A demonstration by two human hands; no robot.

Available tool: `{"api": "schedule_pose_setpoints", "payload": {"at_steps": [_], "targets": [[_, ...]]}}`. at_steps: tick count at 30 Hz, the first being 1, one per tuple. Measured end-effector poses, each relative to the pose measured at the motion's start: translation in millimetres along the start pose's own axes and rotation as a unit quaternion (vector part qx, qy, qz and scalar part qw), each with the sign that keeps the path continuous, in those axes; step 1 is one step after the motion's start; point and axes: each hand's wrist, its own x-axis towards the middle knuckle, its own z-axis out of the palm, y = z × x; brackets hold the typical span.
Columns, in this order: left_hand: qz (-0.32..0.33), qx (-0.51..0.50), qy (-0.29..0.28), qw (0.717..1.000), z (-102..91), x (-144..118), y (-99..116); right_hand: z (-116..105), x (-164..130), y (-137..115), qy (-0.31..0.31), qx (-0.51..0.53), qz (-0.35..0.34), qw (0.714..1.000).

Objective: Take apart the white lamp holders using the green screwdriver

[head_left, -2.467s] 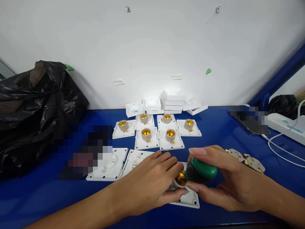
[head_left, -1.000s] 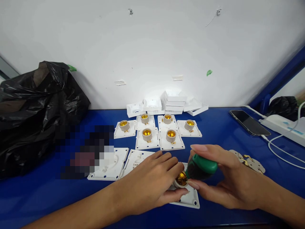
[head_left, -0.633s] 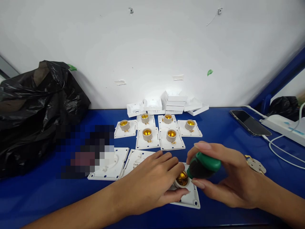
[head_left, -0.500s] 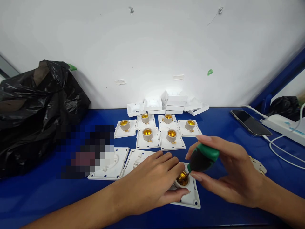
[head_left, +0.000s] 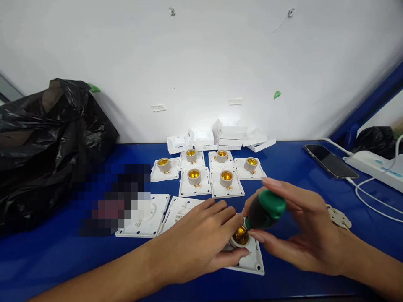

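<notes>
My left hand [head_left: 198,241] presses down on a white square lamp-holder plate [head_left: 252,262] with a brass-lined socket [head_left: 241,235] at the near middle of the blue table [head_left: 283,167]. My right hand [head_left: 299,230] grips a screwdriver by its green and black handle [head_left: 264,209], tilted so its tip points down into the brass socket. The shaft is mostly hidden behind the handle and my fingers.
Several finished lamp holders [head_left: 209,172] lie in rows behind my hands, with white covers [head_left: 220,136] stacked by the wall. Two bare plates [head_left: 157,214] lie left. A black bag [head_left: 47,147] fills the left; a phone [head_left: 329,161], power strip [head_left: 378,165] and metal parts [head_left: 338,216] sit right.
My right hand has lifted and tilted the screwdriver handle a little higher and to the left over the socket. My left hand has stayed on the plate.
</notes>
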Motion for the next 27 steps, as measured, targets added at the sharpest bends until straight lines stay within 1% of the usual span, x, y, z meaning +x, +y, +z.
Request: {"api": "schedule_pose_setpoints", "payload": {"at_steps": [3,7,9,13,19,24,27], "targets": [[0.004,-0.003,-0.005,1.0,0.1,0.2,-0.5,-1.0,6.1,-0.6,-0.015,0.026,-0.021,0.999],[0.002,0.002,-0.002,1.0,0.2,0.1,-0.7,-2.9,9.4,-2.4,-0.031,0.03,-0.016,0.999],[0.002,0.004,-0.001,1.0,0.5,0.0,-0.9,-2.7,7.7,-2.2,-0.028,0.03,-0.013,0.999],[0.004,0.007,-0.006,1.0,0.7,0.3,-1.1,-1.6,5.6,-0.9,-0.004,0.038,-0.007,0.999],[-0.016,-0.007,-0.013,1.0,-1.9,0.6,2.5,-2.4,7.5,-3.3,-0.029,0.003,-0.026,0.999],[-0.014,0.001,-0.014,1.0,-1.3,-0.2,1.9,-2.4,8.7,-1.8,-0.005,0.014,-0.036,0.999],[-0.013,-0.002,-0.015,1.0,-1.3,-0.2,1.4,-2.4,9.6,-1.9,-0.008,0.007,-0.03,0.999]]}}
